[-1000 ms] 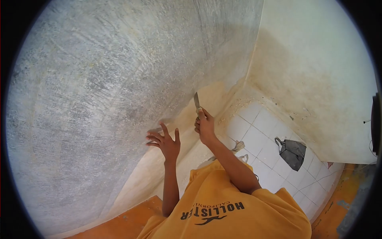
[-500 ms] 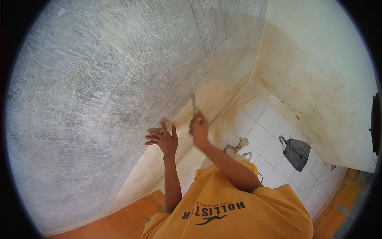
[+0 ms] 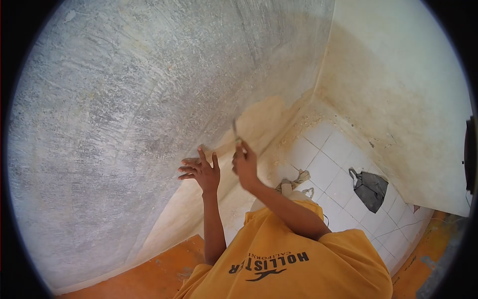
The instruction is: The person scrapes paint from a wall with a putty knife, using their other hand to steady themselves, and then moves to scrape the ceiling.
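My right hand [image 3: 245, 163] is closed around a scraper [image 3: 235, 126], whose narrow blade points up to the wall. The blade tip is at the border between rough grey wall surface [image 3: 124, 114] and a smooth cream patch [image 3: 261, 117]. To its left, my left hand [image 3: 204, 174] is spread open against the wall, fingers apart, just where the grey surface meets the cream band below. It holds nothing.
On the white tiled floor [image 3: 323, 169] to the right lies a dark grey bag [image 3: 371, 192]. Crumbs of debris [image 3: 311, 119] gather at the wall corner. An orange surface [image 3: 144, 271] runs along the bottom left, and a thin cord [image 3: 398, 229] crosses the tiles.
My right hand has moved slightly left and down with the scraper, whose blade now leans more to the left. My left hand stays nearly in place against the wall.
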Motion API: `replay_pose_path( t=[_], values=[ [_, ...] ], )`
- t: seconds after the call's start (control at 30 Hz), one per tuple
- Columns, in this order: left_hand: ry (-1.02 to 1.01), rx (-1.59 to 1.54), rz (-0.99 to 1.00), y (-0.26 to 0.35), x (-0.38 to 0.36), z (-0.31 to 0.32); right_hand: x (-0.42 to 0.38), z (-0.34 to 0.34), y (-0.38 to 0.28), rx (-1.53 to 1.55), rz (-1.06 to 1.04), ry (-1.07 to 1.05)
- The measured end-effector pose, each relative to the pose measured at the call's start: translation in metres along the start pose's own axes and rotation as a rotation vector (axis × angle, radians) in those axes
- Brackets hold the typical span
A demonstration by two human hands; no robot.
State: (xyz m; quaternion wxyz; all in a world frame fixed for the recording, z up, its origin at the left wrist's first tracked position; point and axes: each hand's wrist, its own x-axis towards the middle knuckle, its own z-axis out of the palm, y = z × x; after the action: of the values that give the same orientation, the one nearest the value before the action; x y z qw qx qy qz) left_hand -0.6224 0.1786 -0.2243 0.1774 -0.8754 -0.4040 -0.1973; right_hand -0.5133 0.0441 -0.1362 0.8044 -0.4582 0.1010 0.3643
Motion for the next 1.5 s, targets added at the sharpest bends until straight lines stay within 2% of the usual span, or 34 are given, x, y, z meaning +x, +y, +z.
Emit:
replay_pose_path(
  t=[0.07, 0.1, 0.2, 0.37, 0.47, 0.5, 0.6, 0.7, 0.8, 0.83, 0.93, 1.03, 1.13, 1.2, 1.27, 1.3, 1.4, 1.43, 1.5],
  values=[
    [0.035, 0.013, 0.026, -0.002, -0.003, 0.0, -0.009, 0.008, 0.003, -0.011, 0.034, -0.034],
    [0.054, 0.02, 0.04, -0.004, -0.002, 0.001, 0.011, 0.001, 0.003, 0.002, -0.001, 0.018],
    [0.035, 0.052, 0.055, -0.004, -0.002, -0.002, 0.027, -0.019, -0.02, 0.136, 0.064, -0.102],
    [0.015, 0.016, 0.027, -0.002, -0.004, -0.001, -0.009, 0.01, 0.008, -0.061, -0.024, -0.068],
    [0.037, 0.037, 0.055, -0.003, 0.0, -0.003, 0.032, -0.017, -0.02, 0.123, 0.051, -0.049],
    [0.041, 0.04, 0.061, -0.004, -0.002, -0.005, 0.028, -0.019, -0.029, 0.089, 0.074, -0.084],
    [0.026, -0.016, 0.031, -0.001, -0.001, -0.004, 0.018, -0.006, -0.013, 0.036, 0.017, 0.011],
    [-0.02, -0.009, 0.024, -0.003, -0.003, -0.004, -0.007, 0.008, -0.007, 0.008, 0.029, -0.077],
    [0.018, 0.0, 0.049, -0.002, -0.003, -0.008, 0.03, -0.018, -0.03, 0.092, 0.077, -0.045],
    [0.021, 0.002, 0.046, -0.003, -0.001, -0.008, 0.032, -0.025, -0.032, 0.082, 0.078, -0.119],
    [0.004, 0.005, 0.026, 0.0, -0.005, -0.006, 0.017, -0.005, -0.014, -0.01, -0.009, 0.027],
    [-0.001, -0.018, 0.01, 0.0, 0.0, -0.007, 0.0, 0.008, -0.009, -0.04, 0.01, 0.003],
    [0.026, -0.084, 0.007, -0.002, -0.003, -0.006, 0.029, -0.021, -0.034, 0.064, 0.041, -0.1],
    [0.051, -0.08, 0.024, -0.002, -0.004, -0.003, 0.024, -0.018, -0.025, 0.034, 0.031, -0.052],
    [0.004, -0.026, 0.006, 0.001, -0.005, -0.003, 0.009, 0.001, -0.008, 0.003, -0.003, 0.013],
    [-0.013, 0.002, 0.0, 0.002, -0.003, -0.003, -0.004, 0.005, -0.014, 0.005, 0.033, -0.073],
    [-0.002, -0.029, 0.032, -0.001, -0.004, -0.006, 0.037, -0.013, -0.018, 0.092, 0.034, 0.028],
    [-0.017, -0.039, 0.028, -0.001, -0.001, -0.009, 0.038, -0.025, -0.027, 0.173, 0.108, -0.128],
    [-0.058, -0.066, 0.018, 0.001, -0.004, -0.014, 0.032, -0.021, -0.026, 0.132, 0.071, -0.076]
  ],
)
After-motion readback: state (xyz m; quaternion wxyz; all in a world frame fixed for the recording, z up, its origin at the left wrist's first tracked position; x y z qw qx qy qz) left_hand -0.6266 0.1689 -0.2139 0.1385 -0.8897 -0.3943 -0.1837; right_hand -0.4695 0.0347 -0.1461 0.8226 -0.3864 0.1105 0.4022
